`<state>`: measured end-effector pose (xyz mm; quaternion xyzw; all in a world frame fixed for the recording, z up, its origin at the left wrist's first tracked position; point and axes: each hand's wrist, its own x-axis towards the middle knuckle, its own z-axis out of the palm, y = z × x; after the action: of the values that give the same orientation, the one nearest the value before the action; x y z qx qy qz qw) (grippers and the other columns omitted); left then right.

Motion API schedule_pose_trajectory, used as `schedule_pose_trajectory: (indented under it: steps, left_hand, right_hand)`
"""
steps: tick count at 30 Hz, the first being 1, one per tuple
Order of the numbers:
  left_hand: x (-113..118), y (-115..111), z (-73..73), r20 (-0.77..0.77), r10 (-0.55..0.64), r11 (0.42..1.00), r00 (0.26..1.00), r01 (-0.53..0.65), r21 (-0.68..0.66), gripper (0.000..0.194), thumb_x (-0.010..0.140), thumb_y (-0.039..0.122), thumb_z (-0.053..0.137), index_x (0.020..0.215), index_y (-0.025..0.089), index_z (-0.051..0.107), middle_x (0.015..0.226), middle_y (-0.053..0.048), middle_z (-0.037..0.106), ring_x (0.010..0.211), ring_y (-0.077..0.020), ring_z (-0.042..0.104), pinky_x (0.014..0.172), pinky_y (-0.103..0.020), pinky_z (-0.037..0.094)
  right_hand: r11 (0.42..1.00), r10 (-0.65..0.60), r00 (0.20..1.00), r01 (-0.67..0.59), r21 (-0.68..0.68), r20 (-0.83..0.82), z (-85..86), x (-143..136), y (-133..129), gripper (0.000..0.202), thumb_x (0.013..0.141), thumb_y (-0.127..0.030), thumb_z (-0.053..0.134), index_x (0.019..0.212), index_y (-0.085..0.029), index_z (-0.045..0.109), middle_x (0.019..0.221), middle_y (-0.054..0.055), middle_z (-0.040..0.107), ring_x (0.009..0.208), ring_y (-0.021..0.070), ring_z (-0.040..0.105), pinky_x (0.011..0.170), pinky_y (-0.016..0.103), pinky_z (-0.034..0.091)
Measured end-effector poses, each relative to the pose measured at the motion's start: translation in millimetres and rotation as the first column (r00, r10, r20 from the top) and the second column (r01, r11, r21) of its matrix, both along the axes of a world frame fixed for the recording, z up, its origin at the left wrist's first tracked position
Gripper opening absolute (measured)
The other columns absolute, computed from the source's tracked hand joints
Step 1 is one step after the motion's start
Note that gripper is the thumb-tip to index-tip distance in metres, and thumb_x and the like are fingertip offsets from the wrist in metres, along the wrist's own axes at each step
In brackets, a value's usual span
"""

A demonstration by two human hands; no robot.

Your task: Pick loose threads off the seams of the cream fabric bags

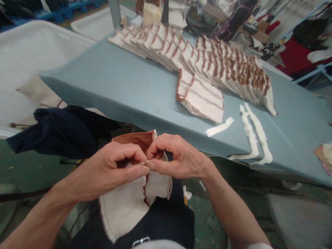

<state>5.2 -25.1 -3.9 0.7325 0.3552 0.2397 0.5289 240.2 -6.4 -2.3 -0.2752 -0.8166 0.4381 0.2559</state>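
Holding: a cream-white fabric piece with brown trim (pixel 124 204), draped over the lap at the lower centre of the frame
Left hand (pixel 118 166): thumb and index fingers pinched on the fabric's edge
Right hand (pixel 173 155): fingers pinching the same edge, tips meeting the left hand's
Tabletop (pixel 103 90): blue-grey, crossing the frame beyond the hands
Long overlapping rows of cream, brown-edged fabric pieces (pixel 178 52): upper centre to upper right
Small flat stack of similar cloth (pixel 203 98): in front of the rows
White strips (pixel 259 131): right of the stack, near the tabletop's front edge
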Motion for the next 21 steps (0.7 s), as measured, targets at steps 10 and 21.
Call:
schedule_pose_trajectory:
  steps: [10,21]
  left_hand:
    - [-5,5,15.0,-0.073,0.052,0.982,0.996,-0.038,0.184,0.025,0.099,0.029,0.062,0.078,0.021,0.072,0.072,0.003,0.072,0.061,-0.0115,0.062,0.056,-0.018,0.046]
    - [-16,4,25.1,-0.148,0.135,0.925,0.980,-0.071,0.373,0.013,0.097,0.021,0.064,0.093,0.025,0.077,0.081,0.006,0.078,0.064,-0.0098,0.068,0.059,-0.019,0.046]
  right_hand:
    - [0.927,-0.143,0.970,0.060,0.371,0.199,14.0,-16,-8,0.019,0.083,-0.029,0.063,0.071,-0.024,0.049,0.063,-0.004,0.053,0.062,0.0147,0.045,0.066,0.033,0.031]
    - [0.982,-0.013,0.903,-0.069,0.174,0.429,39.8,-22,11,0.031,0.092,-0.024,0.066,0.067,-0.021,0.048,0.060,-0.005,0.045,0.056,0.0115,0.030,0.060,0.032,0.018]
